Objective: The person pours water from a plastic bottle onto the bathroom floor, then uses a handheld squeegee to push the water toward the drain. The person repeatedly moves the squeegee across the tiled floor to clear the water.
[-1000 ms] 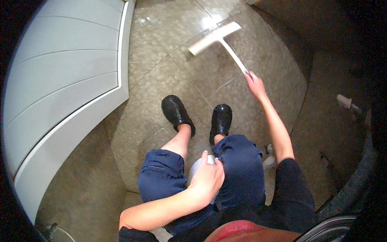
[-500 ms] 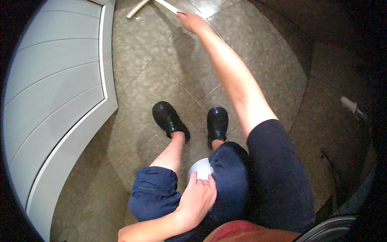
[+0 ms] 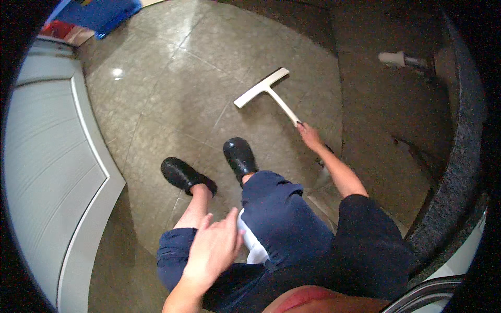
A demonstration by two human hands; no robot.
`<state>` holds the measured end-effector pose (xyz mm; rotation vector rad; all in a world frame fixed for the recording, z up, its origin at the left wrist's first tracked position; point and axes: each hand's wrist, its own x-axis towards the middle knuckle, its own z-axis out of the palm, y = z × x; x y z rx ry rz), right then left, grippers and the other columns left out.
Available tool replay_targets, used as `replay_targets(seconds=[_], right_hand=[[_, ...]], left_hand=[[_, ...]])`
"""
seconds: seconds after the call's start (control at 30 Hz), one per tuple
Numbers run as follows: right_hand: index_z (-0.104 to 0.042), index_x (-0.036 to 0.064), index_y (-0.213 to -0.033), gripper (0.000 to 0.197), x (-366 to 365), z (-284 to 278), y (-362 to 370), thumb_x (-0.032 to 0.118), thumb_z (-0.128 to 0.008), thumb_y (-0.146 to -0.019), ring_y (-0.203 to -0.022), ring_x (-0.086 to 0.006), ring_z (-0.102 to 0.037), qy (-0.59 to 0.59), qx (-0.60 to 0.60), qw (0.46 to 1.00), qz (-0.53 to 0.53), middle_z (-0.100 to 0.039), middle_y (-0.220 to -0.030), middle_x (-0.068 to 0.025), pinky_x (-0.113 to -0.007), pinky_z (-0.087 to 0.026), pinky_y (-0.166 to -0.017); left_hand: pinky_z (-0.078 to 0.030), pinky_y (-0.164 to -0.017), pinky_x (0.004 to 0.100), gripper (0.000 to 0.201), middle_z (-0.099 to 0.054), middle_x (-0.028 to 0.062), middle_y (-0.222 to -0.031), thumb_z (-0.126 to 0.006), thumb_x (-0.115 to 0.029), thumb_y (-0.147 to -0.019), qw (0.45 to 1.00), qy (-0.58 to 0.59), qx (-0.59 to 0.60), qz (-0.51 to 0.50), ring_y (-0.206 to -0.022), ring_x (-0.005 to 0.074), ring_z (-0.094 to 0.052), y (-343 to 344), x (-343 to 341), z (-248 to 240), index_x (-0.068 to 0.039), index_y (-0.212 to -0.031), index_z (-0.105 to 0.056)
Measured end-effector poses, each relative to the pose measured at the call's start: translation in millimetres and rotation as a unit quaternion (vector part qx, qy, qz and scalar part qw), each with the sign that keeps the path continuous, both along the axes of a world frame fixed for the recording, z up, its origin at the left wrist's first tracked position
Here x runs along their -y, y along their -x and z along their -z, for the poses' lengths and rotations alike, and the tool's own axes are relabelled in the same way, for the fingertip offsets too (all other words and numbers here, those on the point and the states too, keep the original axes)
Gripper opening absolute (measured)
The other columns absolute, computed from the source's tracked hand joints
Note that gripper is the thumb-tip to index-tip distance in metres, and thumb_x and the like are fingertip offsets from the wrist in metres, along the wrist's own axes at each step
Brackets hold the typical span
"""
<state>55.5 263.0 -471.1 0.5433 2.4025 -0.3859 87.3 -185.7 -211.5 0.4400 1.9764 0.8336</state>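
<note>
My right hand (image 3: pixel 309 135) is closed round the end of the handle of a white squeegee (image 3: pixel 261 89). Its wide T-shaped head lies low over or on the tiled floor, ahead of my feet; contact cannot be told for sure. Over my left thigh hovers my left hand (image 3: pixel 215 245), fingers apart and slightly blurred, holding nothing. Beside it, between my legs, shows part of a smooth white object (image 3: pixel 251 242); my navy shorts and the hand hide the rest, and I cannot tell its kind.
A light grey panelled door (image 3: pixel 57 156) stands along the left. Far left are a blue container (image 3: pixel 99 15) and something red. My black clogs (image 3: pixel 239 156) rest on the floor (image 3: pixel 167 88). On the right is a dark wall with a white-tipped fitting (image 3: pixel 391 59) and a stone edge (image 3: pixel 459 135).
My right hand has drawn the squeegee back from the far edge, nearer and to the right. The left hand has come off the white object and its fingers have spread. The view has shifted.
</note>
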Motion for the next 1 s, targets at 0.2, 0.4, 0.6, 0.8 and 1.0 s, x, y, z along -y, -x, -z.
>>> replay_targets(seconds=[0.2, 0.4, 0.6, 0.8, 1.0], right_hand=[[-0.048, 0.0090, -0.081, 0.044, 53.3, -26.1, 31.4, 0.050, -0.041, -0.093, -0.040, -0.0092, -0.043, 0.352, -0.050, 0.860, 0.365, -0.048, -0.059, -0.0004, -0.025, -0.038, -0.036], [-0.050, 0.0065, -0.084, 0.029, -16.1, -3.2, 189.0, 0.033, -0.046, -0.094, -0.044, -0.0131, -0.049, 0.284, -0.148, 0.901, 0.291, -0.052, -0.062, -0.0030, -0.030, -0.042, -0.039], [-0.045, 0.0049, -0.112, 0.041, -84.1, 23.4, 350.2, 0.041, -0.040, -0.093, -0.073, -0.0309, -0.062, 0.024, -0.171, 0.976, 0.131, -0.062, -0.087, -0.0173, -0.043, -0.050, -0.063], [-0.025, 0.0220, -0.141, 0.053, -93.0, 61.2, 322.5, 0.045, -0.033, -0.093, -0.117, -0.0411, -0.046, -0.136, -0.189, 0.971, 0.048, -0.049, -0.127, -0.0229, -0.047, -0.038, -0.095], [-0.020, 0.0189, -0.142, 0.053, -62.4, 74.1, 217.1, 0.040, -0.034, -0.095, -0.107, -0.0457, -0.051, -0.073, -0.168, 0.980, 0.079, -0.053, -0.119, -0.0262, -0.049, -0.042, -0.088]], left_hand=[[-0.037, -0.095, 0.0445, 0.047, -0.060, 0.0196, -0.099, -0.053, -0.012, -0.085, 0.987, 0.099, -0.096, -0.082, -0.096, 0.0314, -0.057, -3.9, 10.1, 32.3, 0.003, -0.127, -0.040], [-0.037, -0.095, 0.0439, 0.049, -0.062, 0.0167, -0.087, -0.049, -0.004, -0.082, 0.993, 0.112, -0.008, -0.041, -0.091, 0.0294, -0.059, -25.5, 30.9, 57.2, 0.001, -0.129, -0.040], [-0.043, -0.082, 0.0410, 0.043, -0.060, 0.0163, -0.082, -0.048, -0.009, -0.084, 0.980, 0.078, 0.124, -0.138, -0.079, 0.0299, -0.058, -1.8, 32.9, 49.9, -0.005, -0.127, -0.047], [-0.043, -0.076, 0.0435, 0.035, -0.059, 0.0217, -0.092, -0.042, -0.006, -0.087, 0.980, 0.135, 0.080, -0.125, -0.083, 0.0382, -0.054, -16.8, 39.6, 55.8, -0.002, -0.121, -0.051], [-0.043, -0.079, 0.0413, 0.039, -0.058, 0.0177, -0.092, -0.046, -0.004, -0.085, 0.991, 0.057, -0.005, -0.122, -0.087, 0.0343, -0.055, 27.4, 19.4, 40.1, -0.002, -0.124, -0.048]])
